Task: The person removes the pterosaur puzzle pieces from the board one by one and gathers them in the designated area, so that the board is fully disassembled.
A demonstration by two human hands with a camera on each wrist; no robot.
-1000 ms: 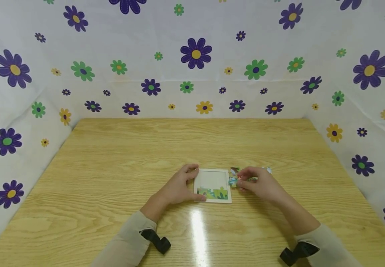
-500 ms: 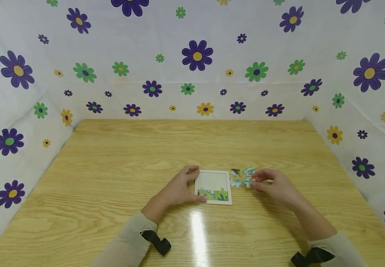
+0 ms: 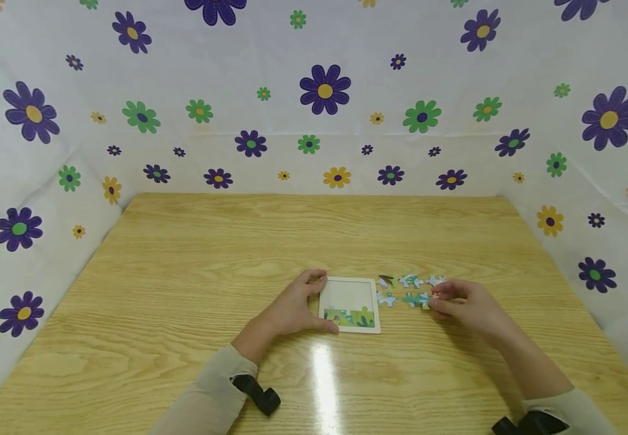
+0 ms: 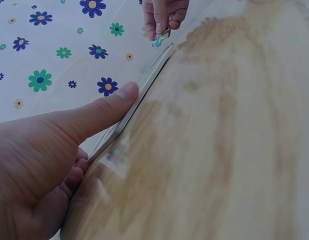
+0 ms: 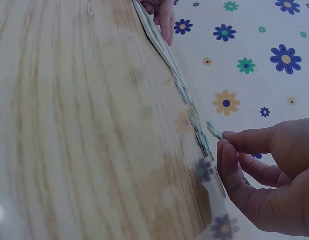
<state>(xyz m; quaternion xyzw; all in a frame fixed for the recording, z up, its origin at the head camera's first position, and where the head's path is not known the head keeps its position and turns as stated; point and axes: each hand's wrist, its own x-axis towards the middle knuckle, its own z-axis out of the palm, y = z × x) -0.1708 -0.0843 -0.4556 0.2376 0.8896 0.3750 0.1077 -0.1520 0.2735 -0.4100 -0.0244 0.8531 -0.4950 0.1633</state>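
The left hand [image 3: 294, 307] spans the left side of a square white-rimmed puzzle tray [image 3: 349, 294] lying flat on the table, its thumb at the near corner and fingers at the far corner. Fitted green puzzle pieces [image 3: 361, 318] fill the tray's near strip, while its far part shows bare board. Just above the table at the right, the right hand [image 3: 468, 309] pinches a puzzle piece [image 5: 214, 130] between thumb and fingertips. That held piece overlaps a blue-green loose piece [image 3: 410, 299] in the head view.
Several loose jigsaw pieces lie in two rough rows right of the tray, among them a brown-and-green one [image 3: 386, 281] and a pale blue one [image 3: 387, 298]. A flower-printed cloth [image 3: 314, 121] walls the wooden table [image 3: 210, 241] at the back and sides.
The right hand has moved rightward from beside the tray across the loose pieces, holding a puzzle piece and uncovering the others. The left hand stays on the tray.
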